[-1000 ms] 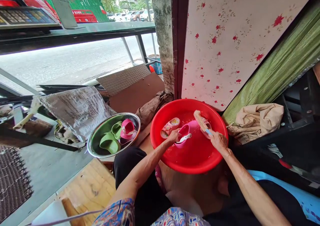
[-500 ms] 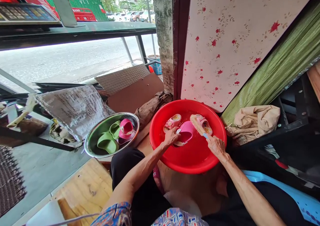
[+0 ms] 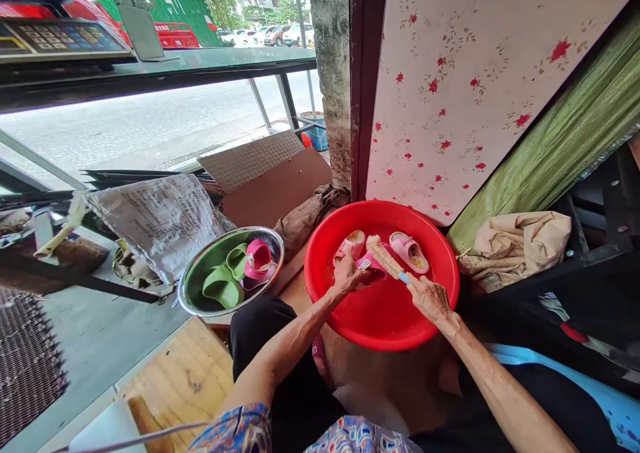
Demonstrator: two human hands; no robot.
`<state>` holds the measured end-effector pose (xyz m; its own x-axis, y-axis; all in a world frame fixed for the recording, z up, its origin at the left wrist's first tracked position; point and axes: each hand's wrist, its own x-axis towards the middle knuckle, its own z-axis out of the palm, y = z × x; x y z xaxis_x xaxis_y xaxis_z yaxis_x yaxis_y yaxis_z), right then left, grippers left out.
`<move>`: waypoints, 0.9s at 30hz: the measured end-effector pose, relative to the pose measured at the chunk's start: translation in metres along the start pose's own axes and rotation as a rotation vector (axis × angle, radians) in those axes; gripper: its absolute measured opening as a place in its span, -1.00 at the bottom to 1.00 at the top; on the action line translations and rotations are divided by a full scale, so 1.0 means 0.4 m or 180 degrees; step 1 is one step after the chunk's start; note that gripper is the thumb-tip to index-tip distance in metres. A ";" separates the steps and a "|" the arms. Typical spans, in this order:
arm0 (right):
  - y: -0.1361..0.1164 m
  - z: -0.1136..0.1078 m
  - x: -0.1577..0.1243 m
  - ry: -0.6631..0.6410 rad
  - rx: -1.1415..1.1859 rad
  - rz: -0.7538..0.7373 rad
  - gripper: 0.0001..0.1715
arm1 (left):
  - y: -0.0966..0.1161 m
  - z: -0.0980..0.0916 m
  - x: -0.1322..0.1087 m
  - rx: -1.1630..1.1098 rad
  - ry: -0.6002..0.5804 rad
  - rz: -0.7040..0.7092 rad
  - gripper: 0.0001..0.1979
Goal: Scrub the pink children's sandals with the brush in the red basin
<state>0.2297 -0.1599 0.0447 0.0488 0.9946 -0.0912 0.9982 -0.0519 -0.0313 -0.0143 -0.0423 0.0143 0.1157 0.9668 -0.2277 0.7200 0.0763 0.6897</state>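
A burlap sack (image 3: 305,219) and a beige cloth (image 3: 520,239) are seen flanking a red plastic basin (image 3: 380,333). A pink clog (image 3: 373,269) is being clasped above the basin's water by the curled left hand (image 3: 347,273), while a scrubbing brush (image 3: 384,258) is being pressed onto it by the closed right hand (image 3: 433,299). Pink sandals (image 3: 409,253) are being held in the basin; green clogs (image 3: 223,286) are being held in a steel bowl (image 3: 193,293) alongside.

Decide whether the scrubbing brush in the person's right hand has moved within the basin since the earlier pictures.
Yes: against the red basin's far rim, the scrubbing brush has moved toward the person's left and nearer the person, away from that rim.
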 end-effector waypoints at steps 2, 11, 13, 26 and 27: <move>0.032 -0.011 0.029 -0.0135 -0.0133 0.0338 -0.45 | -0.001 -0.002 0.005 0.0193 0.0071 0.0101 0.05; -0.039 0.005 -0.014 -0.0024 -0.0151 -0.0219 -0.43 | -0.014 0.007 0.016 0.0608 0.0210 0.0523 0.17; -0.030 -0.008 -0.001 -0.0080 -0.0176 -0.0101 -0.43 | -0.015 0.012 0.013 0.0690 0.0259 0.0728 0.11; -0.060 -0.023 -0.025 0.0082 -0.0006 -0.0387 -0.45 | -0.028 0.026 0.027 0.0279 0.0354 0.0505 0.06; -0.055 -0.020 -0.022 0.0129 -0.0007 -0.0355 -0.45 | -0.032 0.025 0.030 0.0037 0.0340 0.0354 0.06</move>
<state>0.2076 -0.1669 0.0543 -0.0612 0.9970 -0.0468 0.9975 0.0595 -0.0370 -0.0152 -0.0341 -0.0041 0.1222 0.9896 -0.0754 0.7147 -0.0350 0.6985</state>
